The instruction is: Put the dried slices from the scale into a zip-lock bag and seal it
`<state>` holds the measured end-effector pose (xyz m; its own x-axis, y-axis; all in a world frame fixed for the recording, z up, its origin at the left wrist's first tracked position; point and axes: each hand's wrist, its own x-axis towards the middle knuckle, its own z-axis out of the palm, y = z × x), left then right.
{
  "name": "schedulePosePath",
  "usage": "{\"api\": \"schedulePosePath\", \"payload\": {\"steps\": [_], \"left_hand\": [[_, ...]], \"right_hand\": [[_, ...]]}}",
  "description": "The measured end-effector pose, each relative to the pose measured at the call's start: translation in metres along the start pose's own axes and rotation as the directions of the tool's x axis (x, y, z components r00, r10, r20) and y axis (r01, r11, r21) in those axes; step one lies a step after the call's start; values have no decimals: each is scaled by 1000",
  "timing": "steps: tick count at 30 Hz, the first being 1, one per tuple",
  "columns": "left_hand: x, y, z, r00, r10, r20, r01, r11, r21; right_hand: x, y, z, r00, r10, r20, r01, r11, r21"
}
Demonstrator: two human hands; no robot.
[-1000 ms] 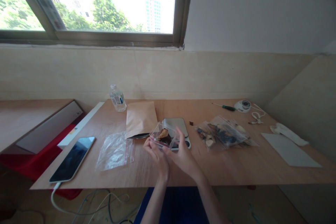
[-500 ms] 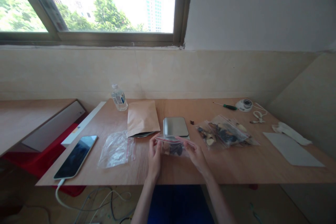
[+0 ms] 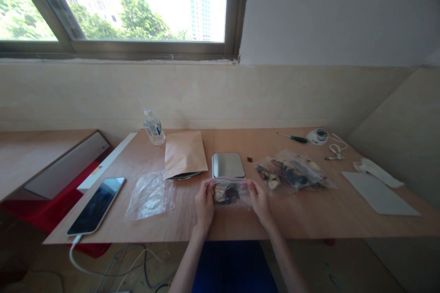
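Note:
A clear zip bag (image 3: 229, 193) with dark and pale dried pieces inside is stretched between my hands near the table's front edge. My left hand (image 3: 205, 201) pinches its left top corner, and my right hand (image 3: 259, 200) pinches the right one. The red zip strip runs along the top, between the two grips. Just behind the bag lies a flat silver scale (image 3: 228, 165). One small dark piece (image 3: 249, 159) rests to the right of the scale. Further right, filled zip bags (image 3: 294, 171) with similar dried pieces lie in a heap.
On the left are an empty zip bag (image 3: 149, 195), a brown paper pouch (image 3: 185, 153), a water bottle (image 3: 154, 128) and a charging phone (image 3: 96, 206). At the right lie a screwdriver (image 3: 298, 139), a white dome camera (image 3: 317, 136), white paper (image 3: 380, 193) and a crumpled white cloth (image 3: 378, 173).
The bag has tilted so its front face and contents show more fully. Its top strip looks straighter and pulled flatter between my hands. The view has shifted slightly.

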<state>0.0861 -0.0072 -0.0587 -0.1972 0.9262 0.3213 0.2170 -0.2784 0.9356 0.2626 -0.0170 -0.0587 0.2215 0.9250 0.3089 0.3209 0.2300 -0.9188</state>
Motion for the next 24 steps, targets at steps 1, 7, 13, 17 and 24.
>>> {"api": "schedulePosePath", "payload": {"steps": [1,7,13,17,24], "left_hand": [[1,-3,0,1000,-6,15,6,1000,-3],[8,-8,0,986,-131,105,143,982,-121],[8,-6,-4,979,-198,50,204,954,-217],[7,-6,-6,972,-232,27,231,944,-235],[7,-8,-4,989,-149,-14,145,977,-157]], "right_hand": [[0,6,-2,1000,-2,-19,2,1000,-20],[0,22,-3,992,15,-126,-19,999,-27],[-1,21,-1,976,114,-186,-95,989,110],[-4,20,-1,978,179,-102,-153,963,221],[-4,23,-1,985,152,-87,-131,970,205]]}}
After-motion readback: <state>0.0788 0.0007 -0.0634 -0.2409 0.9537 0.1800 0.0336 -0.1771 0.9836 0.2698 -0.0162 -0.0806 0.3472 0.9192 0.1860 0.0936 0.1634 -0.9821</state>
